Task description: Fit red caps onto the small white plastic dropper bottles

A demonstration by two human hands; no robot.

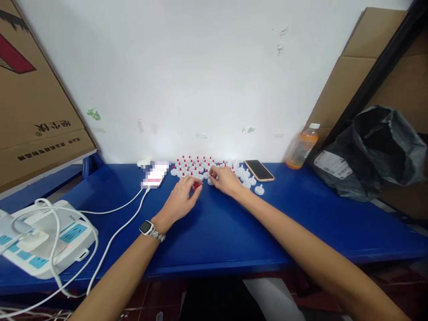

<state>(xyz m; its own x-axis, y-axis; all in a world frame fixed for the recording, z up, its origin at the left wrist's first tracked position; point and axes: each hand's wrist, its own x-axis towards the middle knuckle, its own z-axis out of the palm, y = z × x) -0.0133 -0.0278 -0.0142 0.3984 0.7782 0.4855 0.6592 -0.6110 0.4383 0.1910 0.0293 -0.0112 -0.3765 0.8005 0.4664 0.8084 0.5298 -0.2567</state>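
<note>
My left hand (182, 198) curls round several small red caps (196, 186), which show between its thumb and fingers at the table surface. To the right of it, my right hand (225, 179) pinches a small red cap (211, 177) at a white nozzle lid (210, 182); its fingers partly hide both. Behind my hands stand several white nozzle lids with red caps (190, 166) on their tips, close together. Beside and behind my right hand are white nozzle lids (259, 190) with bare tips.
A phone (259, 170) lies at the right, near a bottle of orange drink (302, 147) and a dark plastic bag (364, 156). On the left are a blurred phone (155, 174) on a cable and a white power strip (60, 240). A white wall (200, 80) rises behind the blue table (214, 236).
</note>
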